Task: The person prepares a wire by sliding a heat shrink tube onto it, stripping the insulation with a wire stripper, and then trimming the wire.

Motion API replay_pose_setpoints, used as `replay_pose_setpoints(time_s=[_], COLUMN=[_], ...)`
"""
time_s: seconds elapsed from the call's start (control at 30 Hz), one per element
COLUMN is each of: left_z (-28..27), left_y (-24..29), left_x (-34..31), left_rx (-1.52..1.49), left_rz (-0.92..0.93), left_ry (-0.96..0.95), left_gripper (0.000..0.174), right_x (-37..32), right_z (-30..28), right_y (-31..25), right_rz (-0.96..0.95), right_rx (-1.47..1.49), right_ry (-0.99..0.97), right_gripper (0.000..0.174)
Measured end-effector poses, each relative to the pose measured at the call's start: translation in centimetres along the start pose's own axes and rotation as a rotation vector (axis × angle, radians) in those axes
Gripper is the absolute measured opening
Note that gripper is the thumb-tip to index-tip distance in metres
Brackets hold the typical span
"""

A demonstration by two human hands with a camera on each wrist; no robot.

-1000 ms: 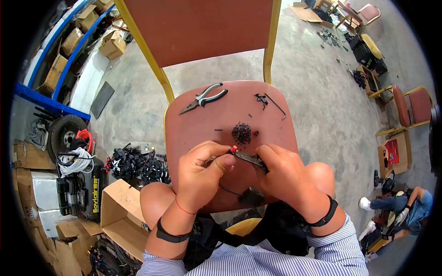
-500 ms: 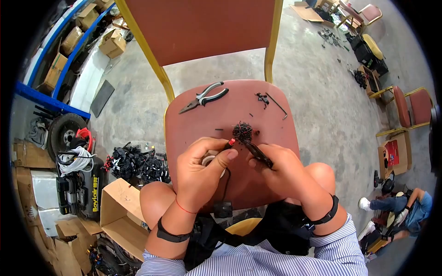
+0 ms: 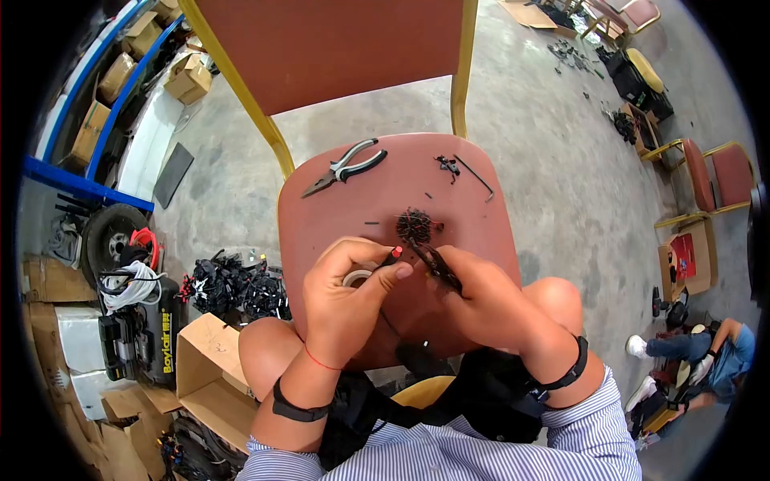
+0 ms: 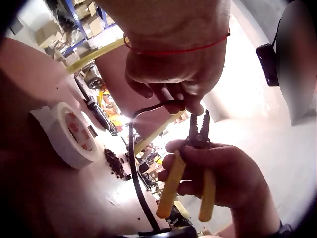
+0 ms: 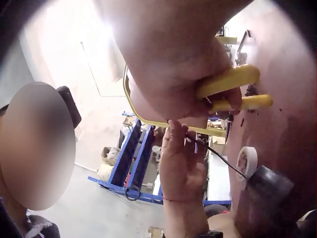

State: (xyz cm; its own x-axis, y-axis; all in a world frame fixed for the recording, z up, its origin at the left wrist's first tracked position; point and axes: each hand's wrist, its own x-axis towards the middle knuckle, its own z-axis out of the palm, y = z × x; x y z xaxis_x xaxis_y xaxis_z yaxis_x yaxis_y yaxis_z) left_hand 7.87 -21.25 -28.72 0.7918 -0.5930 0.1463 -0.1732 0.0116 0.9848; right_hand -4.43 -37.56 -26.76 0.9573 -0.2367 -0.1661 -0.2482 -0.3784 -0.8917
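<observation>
My left hand (image 3: 343, 293) pinches a black cable (image 4: 132, 153) between thumb and fingers, its red inner end (image 3: 397, 252) poking out past the fingertips. The cable hangs down to a dark block (image 5: 270, 185) at its other end. In my right hand (image 3: 485, 295) I hold wire strippers (image 4: 171, 187) with yellow handles spread apart. Their toothed jaws stand parted close to the left fingertips in the left wrist view. Just beyond both hands, a small heap of dark and red scraps (image 3: 414, 227) lies on the chair seat (image 3: 337, 220).
Grey-handled pliers (image 3: 345, 168) lie at the seat's far left. A hex key (image 3: 475, 178) and small black bits (image 3: 447, 167) lie at its far right. A roll of white tape (image 4: 74, 136) rests on the seat. Black parts (image 3: 233, 284) and an open carton (image 3: 210, 365) sit left on the floor.
The strippers left the cable's red end, swung toward the scrap heap and turned back slightly nearer me. The left hand kept its pinch; the hanging block swayed.
</observation>
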Motion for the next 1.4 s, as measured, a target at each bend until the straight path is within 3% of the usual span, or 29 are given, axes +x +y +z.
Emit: replay_pose_setpoints(time_s=[0.37,0.63,0.73,0.97,1.13,1.23,1.4], left_z=[0.3,0.2,0.0,0.1,0.0,-0.3,-0.2], left_y=[-0.1,0.1,-0.2,-0.2,-0.4,-0.3,-0.5], left_x=[-0.1,0.2,0.2,0.3,0.2,0.4,0.1], left_rx=[0.01,0.223,0.342,0.531,0.501,0.5,0.39], left_rz=[0.05,0.167,0.23,0.4,0.388,0.41,0.36], left_ry=[0.001,0.028,0.049,0.084,0.019,-0.022,0.005], left_gripper=[0.02,0.022,0.024,0.025,0.024,0.023,0.021], right_x=[-0.3,-0.4,-0.5,-0.7,-0.8,-0.8,-0.5], right_z=[0.6,0.4,0.7,0.1,-0.4,-0.1,0.1], right_y=[0.7,0.1,0.6,0.2,0.1,1.1,0.0], right_rz=[-0.168,-0.092,-0.195,-0.108,-0.117,-0.126,-0.108], right_rx=[-0.314,-0.368,-0.382,-0.45,-0.5,-0.426,-0.433], right_ry=[0.17,0.134,0.199,0.049,-0.047,-0.03,0.031], right_gripper=[0.028,0.029,0.025,0.032,0.032,0.02,0.02])
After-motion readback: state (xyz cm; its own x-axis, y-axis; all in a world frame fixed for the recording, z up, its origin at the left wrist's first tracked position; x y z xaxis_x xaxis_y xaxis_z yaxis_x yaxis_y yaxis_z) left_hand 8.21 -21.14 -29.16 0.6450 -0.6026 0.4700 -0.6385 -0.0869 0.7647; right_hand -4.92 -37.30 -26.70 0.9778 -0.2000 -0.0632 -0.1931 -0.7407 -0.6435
